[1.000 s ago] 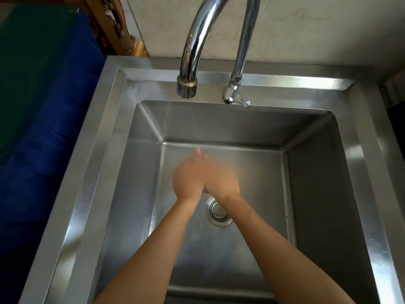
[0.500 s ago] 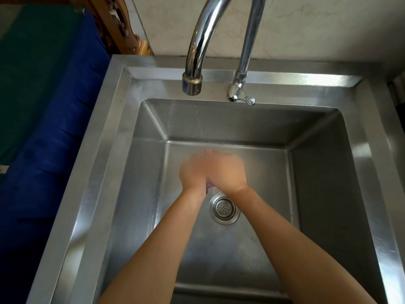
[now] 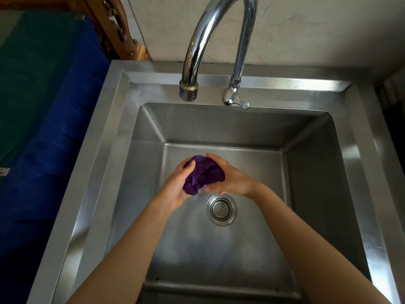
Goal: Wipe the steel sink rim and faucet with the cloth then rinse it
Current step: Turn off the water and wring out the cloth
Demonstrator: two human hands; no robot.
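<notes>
The steel sink (image 3: 114,150) is filling most of the view, with its wide flat rim running along the left, far and right sides and a deep square basin in the middle. The bottom of the basin is looking wet, and a thin film of water is shining around the drain. At the far edge of the sink, the chrome faucet (image 3: 219,25) is rising from the rim, bending in a high arch and coming down so that its spout is hanging over the far left part of the basin. Its small handle (image 3: 237,102) is sitting at the base, just at the far edge of the basin. Beside the left edge of the sink, a blue fabric (image 3: 50,139) is lying, and a green surface (image 3: 28,62) is showing further left.

Both forearms are reaching in from the near edge, down into the basin. The left hand (image 3: 177,187) and the right hand (image 3: 232,181) are meeting over the middle of the basin floor, just on the far side of the round drain strainer (image 3: 221,209). Between them the purple cloth (image 3: 202,174) is bunched into a ball. The fingers of both hands are curling around it and grasping it, the left from the left side and the right from the right side.
</notes>
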